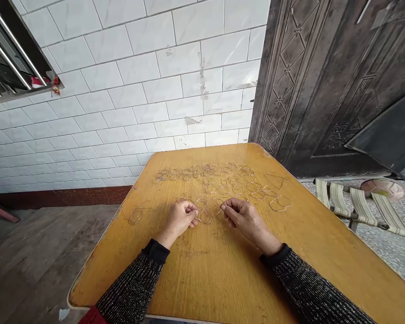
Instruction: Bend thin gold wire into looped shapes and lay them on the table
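Observation:
My left hand (180,218) is low over the wooden table (189,279), its thumb and fingers pinched together on thin copper-coloured wire. Between my hands, a looped wire (205,218) reaches the left fingertips. To the right, my right hand (245,219) pinches at the edge of another thin wire loop (220,217), palm side down. The fingers partly cover the wire ends, and the wire is very fine. Several more wire loops (208,170) lie in rows just beyond both hands. One separate wire loop (135,216) rests left of my left hand.
A white tiled wall (148,90) stands behind the table's far edge. At right are a dark carved door (324,90) and a folding stool with striped straps (362,206). A barred window (13,49) is at upper left.

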`<action>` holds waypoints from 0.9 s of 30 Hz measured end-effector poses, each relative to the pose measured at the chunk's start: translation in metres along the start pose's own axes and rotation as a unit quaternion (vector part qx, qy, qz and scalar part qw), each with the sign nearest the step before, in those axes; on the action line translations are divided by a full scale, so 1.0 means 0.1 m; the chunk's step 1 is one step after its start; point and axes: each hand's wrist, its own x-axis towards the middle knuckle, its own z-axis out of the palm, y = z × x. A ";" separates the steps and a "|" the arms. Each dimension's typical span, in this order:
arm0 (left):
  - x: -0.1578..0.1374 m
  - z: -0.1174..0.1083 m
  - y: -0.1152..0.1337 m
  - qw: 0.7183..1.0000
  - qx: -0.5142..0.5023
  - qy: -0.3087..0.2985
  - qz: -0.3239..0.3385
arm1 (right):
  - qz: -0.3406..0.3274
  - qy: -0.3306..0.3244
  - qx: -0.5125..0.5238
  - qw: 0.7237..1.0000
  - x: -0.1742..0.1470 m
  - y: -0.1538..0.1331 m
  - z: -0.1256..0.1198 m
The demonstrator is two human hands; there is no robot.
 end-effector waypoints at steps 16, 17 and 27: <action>-0.28 -0.64 0.03 0.952 0.236 0.103 0.166 | -0.012 -0.023 -0.077 0.997 -0.02 0.10 -0.03; -0.32 -0.81 0.01 0.935 0.281 0.136 0.167 | -0.015 -0.023 -0.081 0.996 -0.02 0.10 -0.03; -0.47 -1.54 -0.51 0.878 0.450 0.143 0.079 | -0.022 -0.007 -0.111 0.994 -0.03 0.05 0.00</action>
